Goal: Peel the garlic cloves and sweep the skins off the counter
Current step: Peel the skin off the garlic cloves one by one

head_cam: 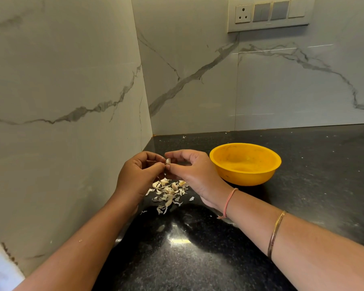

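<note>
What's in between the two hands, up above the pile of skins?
In the head view, a small garlic clove sits between them: the left hand and the right hand both pinch it.

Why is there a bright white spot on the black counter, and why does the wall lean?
Head view: the spot is light glaring off the shiny counter; the wide-angle lens there slants the wall corner; the garlic clove pinched by the left hand and right hand looks slightly soft.
</note>
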Demonstrator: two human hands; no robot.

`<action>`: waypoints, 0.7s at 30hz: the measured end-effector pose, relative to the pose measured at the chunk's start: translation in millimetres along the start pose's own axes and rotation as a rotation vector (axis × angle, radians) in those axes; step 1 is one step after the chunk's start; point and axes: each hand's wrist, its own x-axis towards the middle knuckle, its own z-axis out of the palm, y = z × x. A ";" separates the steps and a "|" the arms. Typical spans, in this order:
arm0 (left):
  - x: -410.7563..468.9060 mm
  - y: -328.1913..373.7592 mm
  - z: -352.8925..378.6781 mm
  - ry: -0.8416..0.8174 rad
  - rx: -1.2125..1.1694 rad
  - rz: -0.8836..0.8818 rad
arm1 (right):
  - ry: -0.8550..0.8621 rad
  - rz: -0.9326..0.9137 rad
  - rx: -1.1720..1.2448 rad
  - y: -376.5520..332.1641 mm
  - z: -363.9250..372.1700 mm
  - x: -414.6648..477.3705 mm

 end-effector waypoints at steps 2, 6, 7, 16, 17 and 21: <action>-0.1 -0.1 -0.1 0.012 -0.001 -0.003 | -0.001 0.008 0.004 -0.4 0.3 -0.3; 2.1 0.1 -1.2 0.078 -0.034 -0.045 | 0.000 0.016 0.010 -1.4 0.2 0.0; 2.5 0.4 -1.4 0.087 -0.042 -0.057 | 0.000 0.020 0.012 -1.4 0.1 0.3; 1.3 -0.5 -1.2 -0.008 -0.012 -0.088 | -0.004 -0.039 -0.118 1.5 0.3 1.3; 1.7 -0.8 -1.6 -0.014 -0.013 -0.096 | -0.004 -0.058 -0.164 1.4 0.5 1.3; 1.6 -1.1 -1.6 -0.030 0.000 -0.096 | -0.007 -0.200 -0.444 -0.4 0.3 1.6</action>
